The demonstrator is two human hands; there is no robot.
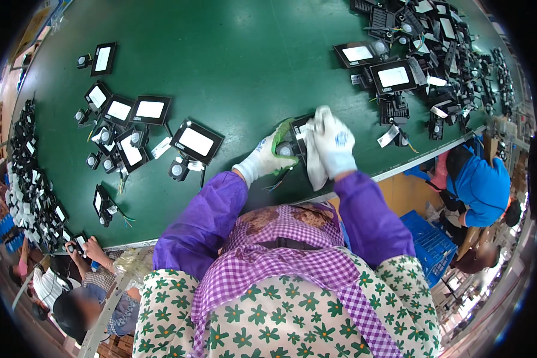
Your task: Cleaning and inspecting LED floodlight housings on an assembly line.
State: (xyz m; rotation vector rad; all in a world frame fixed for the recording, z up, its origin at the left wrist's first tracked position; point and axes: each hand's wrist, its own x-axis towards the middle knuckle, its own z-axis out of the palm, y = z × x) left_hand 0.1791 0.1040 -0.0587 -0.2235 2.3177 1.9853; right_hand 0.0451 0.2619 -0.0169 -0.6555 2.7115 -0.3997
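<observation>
My left hand [265,156], in a white glove with a green palm, is closed round the sensor end of a black LED floodlight [301,126] near the table's front edge. Short coloured wires trail below it. Bunched under the fingers of my white-gloved right hand [334,142] is a pale cloth [316,171], pressed against the floodlight's face. Hand and cloth hide much of that face. Just left of my left hand lies another floodlight [196,142] with a white panel and a round sensor.
A heap of black floodlights [441,65] covers the green table's [238,53] right side. Several more lie loosely grouped on the left [150,110], with a long pile [33,173] along the left edge. Co-workers sit at lower left and right. A blue crate [426,244] stands below the table edge.
</observation>
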